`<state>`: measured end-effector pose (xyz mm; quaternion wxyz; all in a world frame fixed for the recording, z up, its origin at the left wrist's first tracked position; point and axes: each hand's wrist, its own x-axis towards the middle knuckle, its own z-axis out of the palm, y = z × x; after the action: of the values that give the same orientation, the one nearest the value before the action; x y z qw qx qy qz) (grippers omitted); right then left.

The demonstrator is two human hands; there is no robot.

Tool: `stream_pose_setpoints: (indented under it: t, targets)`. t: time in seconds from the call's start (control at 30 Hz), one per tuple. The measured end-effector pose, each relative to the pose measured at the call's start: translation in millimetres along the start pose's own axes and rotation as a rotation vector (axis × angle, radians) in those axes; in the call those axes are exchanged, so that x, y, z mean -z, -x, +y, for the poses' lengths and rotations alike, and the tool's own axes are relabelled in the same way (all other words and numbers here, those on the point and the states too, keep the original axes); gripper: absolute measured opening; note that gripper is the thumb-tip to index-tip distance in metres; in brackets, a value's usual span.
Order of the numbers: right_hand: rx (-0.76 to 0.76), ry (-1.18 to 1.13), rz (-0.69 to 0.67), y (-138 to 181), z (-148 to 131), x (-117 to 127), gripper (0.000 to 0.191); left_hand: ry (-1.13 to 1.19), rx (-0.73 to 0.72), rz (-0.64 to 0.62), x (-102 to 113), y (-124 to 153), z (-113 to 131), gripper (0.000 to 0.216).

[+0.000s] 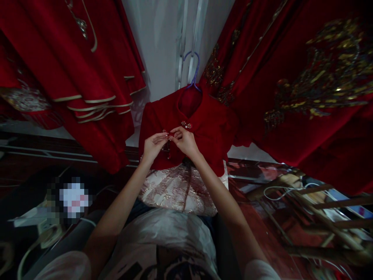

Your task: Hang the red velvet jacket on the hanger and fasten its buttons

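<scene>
A red stand-collar jacket (212, 128) hangs in front of me on a purple hanger (196, 72). Both hands meet at a small beaded ornament (169, 137) on its front, left of the collar opening. My left hand (154, 144) pinches the ornament from the left, fingers together. From the right, my right hand (184, 140) pinches the same ornament between thumb and fingertips. Another beaded clasp (186, 125) sits just below the collar. Thin beaded strands dangle under my left fingers. The fingertips partly cover the ornament, so its fastening cannot be made out.
Red garments with pale edging (96, 102) hang at left. Another red garment with gold sequin embroidery (326, 77) hangs at right. Pale brocade fabric (180, 190) lies over my lap. A wooden rack (329, 229) with a white cable stands at lower right; a power strip (49, 233) lies at lower left.
</scene>
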<state>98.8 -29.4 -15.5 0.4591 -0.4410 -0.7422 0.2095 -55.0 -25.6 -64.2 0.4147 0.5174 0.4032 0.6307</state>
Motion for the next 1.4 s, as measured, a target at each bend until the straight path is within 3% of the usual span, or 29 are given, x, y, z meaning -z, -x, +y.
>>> stream_pose_setpoints:
  t: [0.37, 0.63, 0.73, 0.9, 1.07, 1.23, 1.4]
  targets:
    - [0.01, 0.026, 0.118, 5, 6, -18, 0.011, -0.123, -0.064, 0.016, 5, -4, 0, 0.028]
    - [-0.008, 0.048, 0.161, 2, 5, -20, 0.008, -0.462, -0.292, -0.119, 12, -15, 14, 0.016]
    - [-0.002, 0.037, 0.156, 2, 6, -19, 0.007, -0.5, -0.316, -0.147, 10, -13, 16, 0.017]
    - [-0.078, -0.049, 0.059, 18, 7, -5, 0.012, -0.462, -0.164, -0.066, 13, 4, -6, 0.024]
    - [-0.177, -0.012, -0.127, 42, 7, 32, 0.015, -0.494, -0.03, -0.242, 18, 33, -33, 0.018]
    - [-0.201, 0.292, -0.245, 51, 6, 69, 0.023, -0.6, -0.043, -0.245, 8, 52, -41, 0.031]
    - [-0.252, 0.449, -0.291, 58, 19, 62, 0.02, -0.619, -0.083, -0.206, -4, 58, -40, 0.022]
